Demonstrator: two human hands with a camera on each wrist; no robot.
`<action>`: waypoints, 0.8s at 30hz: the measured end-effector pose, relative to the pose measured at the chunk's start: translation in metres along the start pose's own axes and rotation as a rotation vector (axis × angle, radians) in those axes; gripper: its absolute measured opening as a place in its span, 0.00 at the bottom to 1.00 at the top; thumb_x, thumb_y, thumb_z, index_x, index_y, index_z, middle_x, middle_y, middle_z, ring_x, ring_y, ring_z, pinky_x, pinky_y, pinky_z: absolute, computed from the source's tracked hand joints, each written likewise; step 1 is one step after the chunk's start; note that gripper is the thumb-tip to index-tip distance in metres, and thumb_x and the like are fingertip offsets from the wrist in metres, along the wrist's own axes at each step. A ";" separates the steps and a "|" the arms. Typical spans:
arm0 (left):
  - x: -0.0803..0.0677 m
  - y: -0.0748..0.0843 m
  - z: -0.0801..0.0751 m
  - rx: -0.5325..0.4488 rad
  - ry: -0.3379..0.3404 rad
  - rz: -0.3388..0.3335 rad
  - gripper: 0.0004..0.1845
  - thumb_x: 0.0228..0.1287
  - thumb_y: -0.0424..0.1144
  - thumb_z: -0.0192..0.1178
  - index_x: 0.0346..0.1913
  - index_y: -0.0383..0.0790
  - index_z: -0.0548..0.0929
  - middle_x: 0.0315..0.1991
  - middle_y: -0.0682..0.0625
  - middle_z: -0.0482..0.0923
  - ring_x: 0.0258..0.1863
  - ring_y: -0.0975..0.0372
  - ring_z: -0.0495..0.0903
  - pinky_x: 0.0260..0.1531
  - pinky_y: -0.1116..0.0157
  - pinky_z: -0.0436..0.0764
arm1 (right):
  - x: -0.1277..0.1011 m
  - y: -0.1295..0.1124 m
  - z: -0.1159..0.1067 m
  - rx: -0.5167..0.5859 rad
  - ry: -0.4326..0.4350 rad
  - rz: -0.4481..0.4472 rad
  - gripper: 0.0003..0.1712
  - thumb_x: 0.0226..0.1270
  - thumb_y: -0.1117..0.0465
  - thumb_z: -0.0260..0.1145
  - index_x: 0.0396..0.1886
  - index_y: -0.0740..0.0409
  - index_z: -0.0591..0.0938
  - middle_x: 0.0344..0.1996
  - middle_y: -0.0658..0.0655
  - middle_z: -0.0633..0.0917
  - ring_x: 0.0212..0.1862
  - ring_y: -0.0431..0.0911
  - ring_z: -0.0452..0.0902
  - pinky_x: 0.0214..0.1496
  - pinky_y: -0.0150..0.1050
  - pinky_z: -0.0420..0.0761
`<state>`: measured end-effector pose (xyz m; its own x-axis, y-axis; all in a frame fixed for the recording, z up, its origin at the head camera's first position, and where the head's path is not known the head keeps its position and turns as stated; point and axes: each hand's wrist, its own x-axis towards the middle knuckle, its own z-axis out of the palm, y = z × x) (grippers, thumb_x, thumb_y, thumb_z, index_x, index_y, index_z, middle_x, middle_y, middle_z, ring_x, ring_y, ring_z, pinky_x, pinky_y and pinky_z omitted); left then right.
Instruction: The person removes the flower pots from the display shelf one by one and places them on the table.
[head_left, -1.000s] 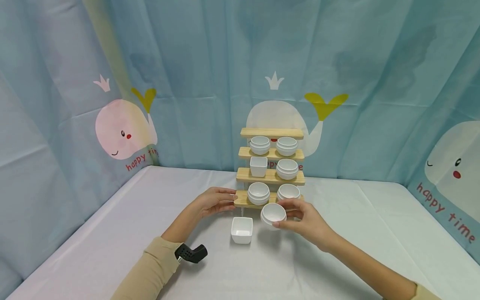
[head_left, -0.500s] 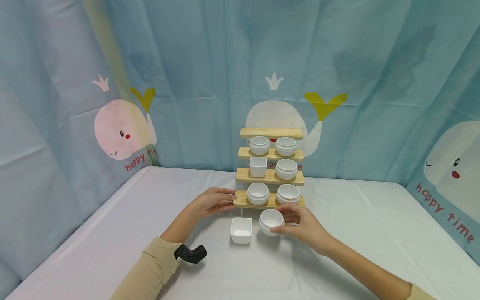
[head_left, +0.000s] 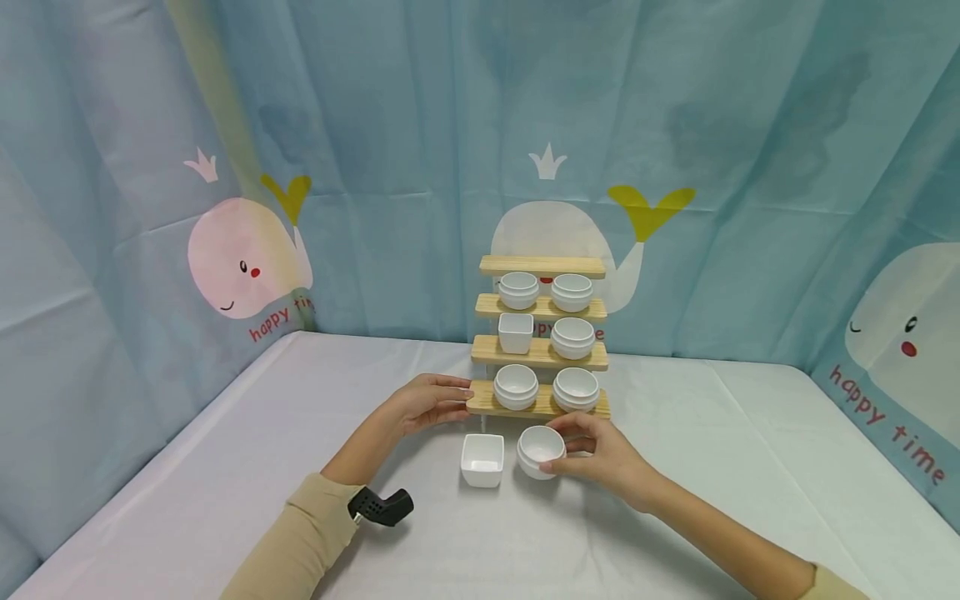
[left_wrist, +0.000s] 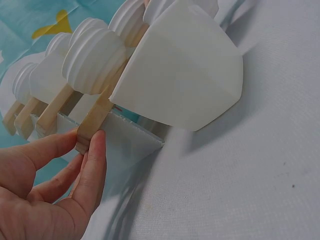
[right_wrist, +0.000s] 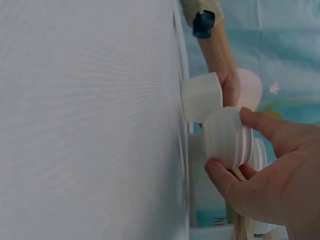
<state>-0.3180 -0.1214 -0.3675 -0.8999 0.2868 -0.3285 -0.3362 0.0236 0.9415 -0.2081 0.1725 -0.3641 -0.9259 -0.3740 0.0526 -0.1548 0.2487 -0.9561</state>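
My right hand (head_left: pixel 603 458) pinches a round white bowl (head_left: pixel 540 451) between thumb and fingers, in front of the stand's lowest shelf. In the right wrist view the thumb and fingers grip this round bowl (right_wrist: pixel 225 137) at its ridged rim. Left of it a square white bowl (head_left: pixel 482 460) sits on the table. My left hand (head_left: pixel 430 403) pinches the left end of the lowest wooden shelf (head_left: pixel 540 405); the left wrist view shows thumb and fingers on that shelf end (left_wrist: pixel 92 125). Two round bowls (head_left: pixel 516 387) stand on this shelf.
Higher shelves of the stepped stand hold a square bowl (head_left: pixel 516 333) and several round bowls (head_left: pixel 573 338). Its top shelf (head_left: pixel 543 267) bears nothing. A white cloth (head_left: pixel 675 533) covers the table, and a blue curtain (head_left: pixel 390 125) hangs behind. A black device (head_left: pixel 381 507) sits at the left wrist.
My right hand has brought the round bowl down and slightly left, to beside the square bowl. The left hand stays on the shelf end.
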 end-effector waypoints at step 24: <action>0.001 -0.001 -0.001 -0.006 -0.005 0.007 0.26 0.76 0.28 0.61 0.72 0.23 0.71 0.44 0.43 0.84 0.34 0.63 0.88 0.41 0.69 0.91 | 0.001 0.011 0.005 -0.022 -0.052 0.023 0.32 0.59 0.66 0.82 0.60 0.72 0.78 0.53 0.61 0.85 0.52 0.49 0.86 0.48 0.31 0.85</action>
<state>-0.3191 -0.1223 -0.3690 -0.9008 0.2914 -0.3218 -0.3319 0.0158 0.9432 -0.2092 0.1705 -0.3762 -0.9103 -0.4136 0.0150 -0.1417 0.2776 -0.9502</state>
